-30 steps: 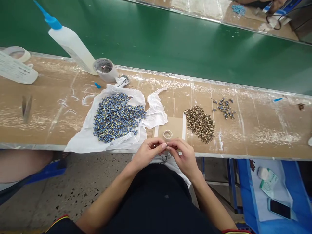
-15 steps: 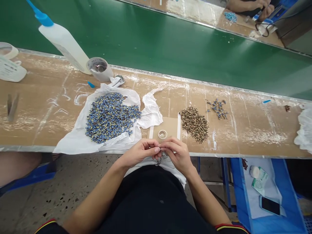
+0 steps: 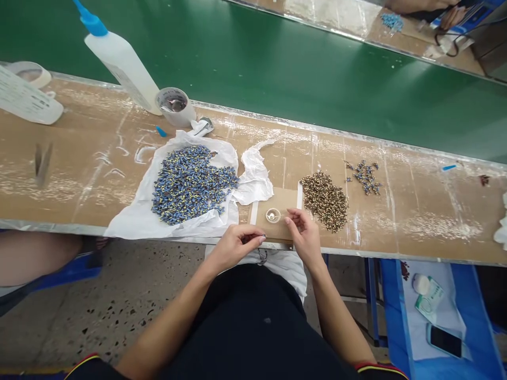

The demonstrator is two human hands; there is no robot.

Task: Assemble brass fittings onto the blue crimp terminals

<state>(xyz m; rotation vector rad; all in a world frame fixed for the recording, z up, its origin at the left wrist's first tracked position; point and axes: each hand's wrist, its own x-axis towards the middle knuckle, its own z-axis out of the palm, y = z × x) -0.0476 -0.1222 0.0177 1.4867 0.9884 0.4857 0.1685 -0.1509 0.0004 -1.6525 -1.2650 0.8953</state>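
Observation:
My left hand (image 3: pixel 238 244) pinches a tiny dark piece at the table's front edge. Just right of a small clear dish (image 3: pixel 273 215), my right hand (image 3: pixel 304 235) has thumb and forefinger close together on a thin stick-like thing that reaches into the dish; its details are too small to tell. Blue and yellow small parts (image 3: pixel 190 184) lie heaped on white paper (image 3: pixel 134 211) to the left. A heap of small brass-coloured parts (image 3: pixel 327 200) is right of the dish, with a looser group of blue-tipped pieces (image 3: pixel 366 177) beyond it.
A white bottle with blue nozzle (image 3: pixel 122 66) and a tape roll (image 3: pixel 175 107) stand at the back left. Tweezers (image 3: pixel 42 164) lie far left. A blue tray (image 3: pixel 483 327) with a phone (image 3: pixel 444 340) is below right. Another person's hands show at the top right.
My hands, which were together, have parted. The right one has moved right and up to the dish; the left one still pinches at the table edge. The whole view has shifted a little.

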